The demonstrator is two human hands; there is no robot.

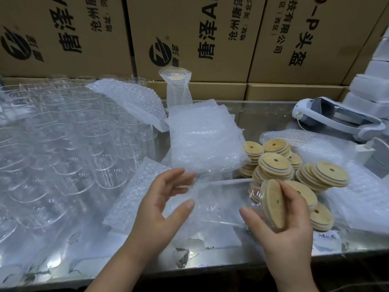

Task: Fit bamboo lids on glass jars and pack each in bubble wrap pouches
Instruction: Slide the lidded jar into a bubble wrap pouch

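Note:
A clear glass jar (221,199) lies on its side in the air between my hands, hard to make out against the table. My left hand (162,199) grips its base end, fingers above and thumb below. My right hand (284,226) holds a round bamboo lid (273,205) with a centre hole on edge at the jar's mouth, thumb under it and fingers over its rim. I cannot tell whether the lid is seated. A pile of bamboo lids (275,165) lies just behind my right hand. A stack of bubble wrap pouches (202,140) sits behind the jar.
Many empty glass jars (63,140) crowd the left of the metal table (263,114). One pouch-wrapped jar (177,87) stands at the back. Cardboard boxes (189,28) wall the rear. A white device (336,116) and white boxes (370,81) fill the right.

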